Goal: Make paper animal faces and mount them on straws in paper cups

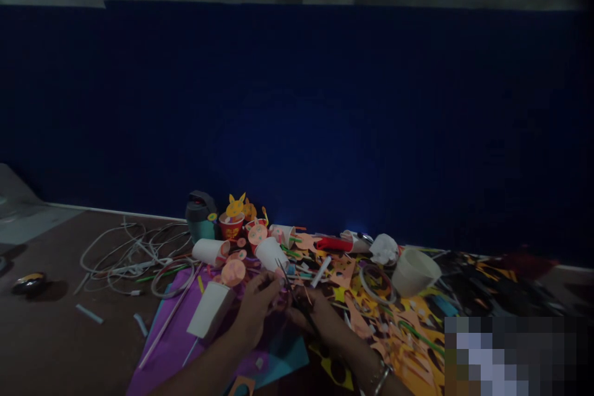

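In the head view my right hand [318, 315] is closed round a pair of dark scissors [286, 275], whose thin blades point up and away from me. My left hand [260, 303] faces it with the fingers pinched together; whatever they hold is too small and dim to make out. Just beyond both hands lies a white paper cup [272, 254]. To the left of my left hand another white cup [211, 308] rests tilted on a purple paper sheet [162, 340]. A round peach paper cutout [232, 272] is close by.
Red cups with yellow animal cutouts [236, 205] stand by a teal flask [200, 219] against the blue partition [297, 105]. Tangled white cables [134, 253] lie left. Paper scraps [371, 322], crumpled tissue [384, 250] and a white tub [416, 273] crowd the right. A computer mouse [28, 283] sits far left.
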`<state>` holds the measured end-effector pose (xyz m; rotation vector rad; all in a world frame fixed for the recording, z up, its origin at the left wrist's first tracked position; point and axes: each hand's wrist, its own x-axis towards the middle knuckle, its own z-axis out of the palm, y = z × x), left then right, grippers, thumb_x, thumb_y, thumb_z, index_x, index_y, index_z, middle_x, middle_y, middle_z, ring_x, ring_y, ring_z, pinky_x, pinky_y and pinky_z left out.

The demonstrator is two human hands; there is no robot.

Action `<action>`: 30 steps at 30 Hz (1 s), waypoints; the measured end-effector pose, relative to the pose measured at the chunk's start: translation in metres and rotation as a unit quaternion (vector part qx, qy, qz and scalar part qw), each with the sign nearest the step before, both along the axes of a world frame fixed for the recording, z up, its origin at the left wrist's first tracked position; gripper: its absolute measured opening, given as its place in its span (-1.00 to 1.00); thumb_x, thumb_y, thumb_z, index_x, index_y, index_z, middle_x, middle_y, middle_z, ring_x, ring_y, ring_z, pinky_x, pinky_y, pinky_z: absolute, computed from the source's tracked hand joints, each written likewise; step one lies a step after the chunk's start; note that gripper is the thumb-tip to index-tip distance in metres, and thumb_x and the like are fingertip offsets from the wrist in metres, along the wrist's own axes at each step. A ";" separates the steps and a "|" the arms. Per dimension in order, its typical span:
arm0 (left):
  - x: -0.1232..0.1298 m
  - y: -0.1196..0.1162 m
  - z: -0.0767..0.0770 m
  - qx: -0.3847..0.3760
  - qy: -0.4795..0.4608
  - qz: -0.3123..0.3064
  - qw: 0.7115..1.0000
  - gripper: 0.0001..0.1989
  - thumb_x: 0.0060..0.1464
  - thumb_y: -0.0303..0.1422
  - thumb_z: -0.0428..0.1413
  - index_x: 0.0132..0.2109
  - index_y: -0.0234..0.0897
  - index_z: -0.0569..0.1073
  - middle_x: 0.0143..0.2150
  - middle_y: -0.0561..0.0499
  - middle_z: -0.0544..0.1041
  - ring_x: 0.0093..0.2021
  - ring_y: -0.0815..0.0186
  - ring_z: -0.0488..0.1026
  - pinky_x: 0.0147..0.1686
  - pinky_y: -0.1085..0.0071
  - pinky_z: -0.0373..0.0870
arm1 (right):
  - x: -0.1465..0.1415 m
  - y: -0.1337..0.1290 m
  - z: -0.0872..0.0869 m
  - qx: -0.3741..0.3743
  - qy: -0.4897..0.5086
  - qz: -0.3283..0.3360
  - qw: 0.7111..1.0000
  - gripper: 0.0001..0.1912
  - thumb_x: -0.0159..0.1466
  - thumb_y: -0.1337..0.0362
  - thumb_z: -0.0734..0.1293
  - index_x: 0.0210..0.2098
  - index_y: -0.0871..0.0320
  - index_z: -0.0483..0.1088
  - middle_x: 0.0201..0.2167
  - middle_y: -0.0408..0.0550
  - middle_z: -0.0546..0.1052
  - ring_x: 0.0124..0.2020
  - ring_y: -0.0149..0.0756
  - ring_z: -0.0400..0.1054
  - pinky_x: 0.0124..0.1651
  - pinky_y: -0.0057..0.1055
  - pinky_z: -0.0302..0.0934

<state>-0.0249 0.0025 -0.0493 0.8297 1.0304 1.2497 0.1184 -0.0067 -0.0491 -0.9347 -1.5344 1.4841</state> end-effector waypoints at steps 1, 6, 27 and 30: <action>0.000 0.000 0.000 0.002 -0.002 -0.002 1.000 -0.66 -0.24 -0.16 0.28 -0.51 -0.31 0.34 -0.67 0.21 0.23 -0.69 0.55 0.08 -0.68 0.59 -0.02 | 0.000 0.000 -0.003 0.001 -0.001 0.002 1.000 -0.60 -0.05 0.01 0.46 -0.51 0.19 0.31 -0.59 -0.23 0.25 -0.54 -0.44 0.10 -0.42 -0.46 0.11; 0.000 0.000 -0.001 -0.007 0.004 -0.007 1.000 -0.68 -0.23 -0.20 0.28 -0.52 -0.31 0.33 -0.67 0.22 0.22 -0.69 0.55 0.05 -0.69 0.60 -0.04 | 0.003 -0.001 -0.008 -0.012 0.009 0.030 0.999 -0.64 0.00 0.05 0.44 -0.42 0.19 0.32 -0.56 -0.22 0.28 -0.55 -0.46 0.10 -0.48 -0.51 0.07; 0.002 -0.002 0.007 0.005 0.007 -0.029 1.000 -0.70 -0.19 -0.20 0.25 -0.55 -0.32 0.35 -0.71 0.19 0.24 -0.70 0.54 0.07 -0.69 0.57 -0.06 | 0.002 -0.003 -0.004 0.013 -0.019 0.013 1.000 -0.67 0.03 0.06 0.42 -0.40 0.20 0.36 -0.58 -0.22 0.28 -0.58 -0.46 0.11 -0.51 -0.51 0.09; 0.002 -0.002 0.007 0.004 0.007 -0.025 1.000 -0.69 -0.20 -0.22 0.26 -0.58 -0.31 0.33 -0.73 0.20 0.23 -0.71 0.54 0.07 -0.69 0.57 -0.07 | 0.001 -0.004 -0.003 0.028 -0.023 0.006 0.999 -0.68 0.04 0.06 0.41 -0.40 0.20 0.39 -0.58 -0.20 0.30 -0.56 -0.43 0.13 -0.50 -0.50 0.12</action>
